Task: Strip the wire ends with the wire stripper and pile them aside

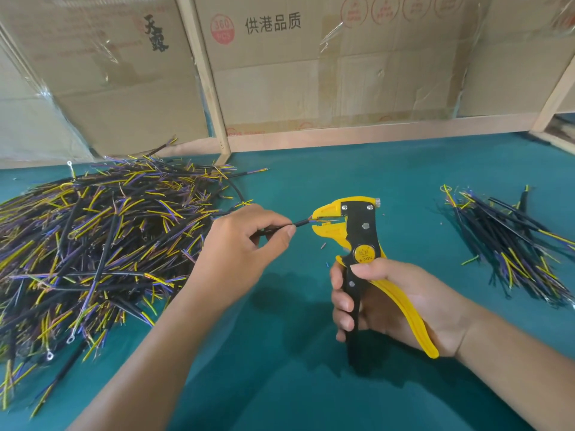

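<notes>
My right hand (389,303) grips the handles of a yellow and black wire stripper (357,234), held upright over the green table. Its jaws point left. My left hand (245,241) pinches a black sheathed wire (298,224) between thumb and forefinger, and the wire's end sits between the stripper's jaws. A large heap of black wires with yellow and purple ends (93,241) lies at the left. A smaller pile of the same wires (510,244) lies at the right.
The green table top (311,368) spreads around both hands. Small bits of insulation (323,245) lie near the stripper. Cardboard boxes (326,66) and wooden frame posts (214,104) stand along the back edge.
</notes>
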Demonstrator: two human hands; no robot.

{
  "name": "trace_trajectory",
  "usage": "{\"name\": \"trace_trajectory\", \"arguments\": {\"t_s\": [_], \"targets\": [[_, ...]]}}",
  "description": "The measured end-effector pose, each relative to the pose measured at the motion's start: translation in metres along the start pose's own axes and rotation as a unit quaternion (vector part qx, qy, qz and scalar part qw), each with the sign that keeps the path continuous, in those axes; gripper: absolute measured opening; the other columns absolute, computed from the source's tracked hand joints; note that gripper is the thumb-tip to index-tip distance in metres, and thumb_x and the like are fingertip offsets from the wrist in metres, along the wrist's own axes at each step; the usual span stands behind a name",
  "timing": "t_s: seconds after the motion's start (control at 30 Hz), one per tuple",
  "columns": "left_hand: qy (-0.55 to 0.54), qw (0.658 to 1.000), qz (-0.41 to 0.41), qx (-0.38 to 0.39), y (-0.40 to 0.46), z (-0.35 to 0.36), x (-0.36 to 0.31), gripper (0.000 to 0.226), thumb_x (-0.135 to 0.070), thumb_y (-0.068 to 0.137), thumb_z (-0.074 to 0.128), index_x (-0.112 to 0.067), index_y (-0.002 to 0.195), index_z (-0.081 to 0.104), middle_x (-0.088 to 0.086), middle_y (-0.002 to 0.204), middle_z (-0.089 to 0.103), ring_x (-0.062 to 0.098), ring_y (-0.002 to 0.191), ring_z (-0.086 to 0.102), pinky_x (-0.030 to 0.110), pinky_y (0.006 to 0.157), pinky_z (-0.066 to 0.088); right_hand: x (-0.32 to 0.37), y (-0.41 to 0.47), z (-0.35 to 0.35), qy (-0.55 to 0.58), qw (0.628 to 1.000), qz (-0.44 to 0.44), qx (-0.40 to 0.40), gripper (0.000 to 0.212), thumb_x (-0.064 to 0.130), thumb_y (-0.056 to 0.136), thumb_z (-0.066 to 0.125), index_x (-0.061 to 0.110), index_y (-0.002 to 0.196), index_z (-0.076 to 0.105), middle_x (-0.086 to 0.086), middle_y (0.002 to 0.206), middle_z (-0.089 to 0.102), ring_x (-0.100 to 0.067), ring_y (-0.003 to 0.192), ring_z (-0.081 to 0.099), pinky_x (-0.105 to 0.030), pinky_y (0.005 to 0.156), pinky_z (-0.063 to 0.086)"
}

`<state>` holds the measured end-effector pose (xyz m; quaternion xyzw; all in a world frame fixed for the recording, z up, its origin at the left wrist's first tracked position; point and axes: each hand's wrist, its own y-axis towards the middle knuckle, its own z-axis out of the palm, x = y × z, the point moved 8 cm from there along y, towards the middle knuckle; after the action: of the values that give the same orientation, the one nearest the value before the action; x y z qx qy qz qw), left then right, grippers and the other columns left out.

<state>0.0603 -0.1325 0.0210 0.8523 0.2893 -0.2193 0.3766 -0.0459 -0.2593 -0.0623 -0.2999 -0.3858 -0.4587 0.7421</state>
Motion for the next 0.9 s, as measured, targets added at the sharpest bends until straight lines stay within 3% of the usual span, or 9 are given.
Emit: {"name": "trace_trajectory", "arguments": {"t_s": [0.23, 0.73, 0.9], "targets": [[-0.012, 1.0, -0.007, -0.006, -0.001, -0.001, 0.0, 0.01, -0.032, 0.089, 0.065, -0.032, 0.08, 0.07, -0.005, 0.075, 0.062, 0.019, 0.068, 0.051, 0.04, 0.066, 0.042, -0.001, 0.002, -0.01, -0.016, 0.998, 0.005, -0.052, 0.033, 0.041, 0.085, 0.073, 0.01, 0.088, 0.062, -0.007, 0.072, 0.049, -0.027, 0.063, 0.051, -0.044, 0.071, 0.052], [-0.009, 1.0, -0.008, 0.002, -0.002, 0.004, 0.003, 0.014, -0.021, 0.093, 0.07, -0.026, 0.08, 0.071, -0.007, 0.072, 0.058, 0.019, 0.066, 0.049, 0.033, 0.062, 0.04, 0.013, -0.006, -0.014, -0.055, 0.984, -0.034, -0.166, 0.044, 0.046, 0.077, 0.074, 0.014, 0.068, 0.047, -0.003, 0.056, 0.028, -0.014, 0.039, 0.027, -0.024, 0.043, 0.032], [-0.014, 0.999, -0.019, -0.022, 0.001, -0.005, 0.009, 0.013, -0.022, 0.093, 0.07, -0.024, 0.08, 0.07, -0.007, 0.076, 0.061, 0.021, 0.067, 0.051, 0.034, 0.064, 0.041, 0.03, -0.01, -0.025, -0.04, 0.978, -0.076, -0.188, 0.04, 0.038, 0.086, 0.07, 0.014, 0.067, 0.045, -0.001, 0.053, 0.028, -0.013, 0.036, 0.026, -0.022, 0.04, 0.031]]}}
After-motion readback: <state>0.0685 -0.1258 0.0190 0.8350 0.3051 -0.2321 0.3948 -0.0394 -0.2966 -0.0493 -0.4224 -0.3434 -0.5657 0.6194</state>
